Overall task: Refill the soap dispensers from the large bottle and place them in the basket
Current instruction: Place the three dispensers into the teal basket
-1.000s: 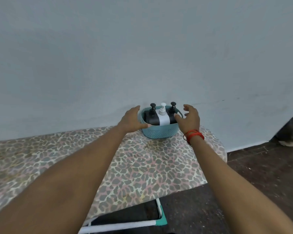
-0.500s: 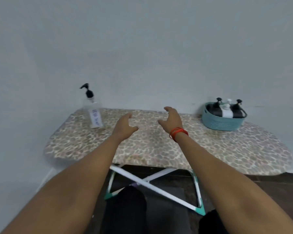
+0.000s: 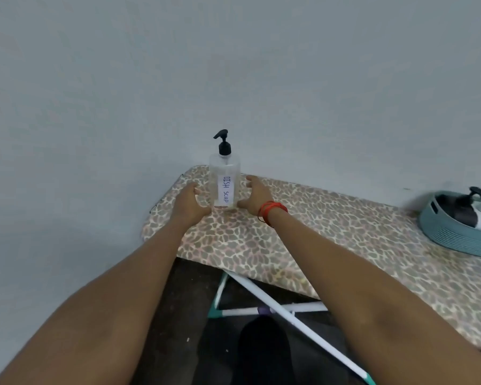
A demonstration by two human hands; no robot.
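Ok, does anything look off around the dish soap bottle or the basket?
Nothing stands out. The dish soap bottle stands upright with its pump on, the left hand and right hand cupped beside it. No spill shows on the board cover. The basket rests at the right, partly cut off by the frame.

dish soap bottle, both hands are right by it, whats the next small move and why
Probably close both hands on the dish soap bottle: the left hand and right hand flank its lower body with fingers spread, seemingly not clamped yet, and it stands upright, pump on, on the ironing board.
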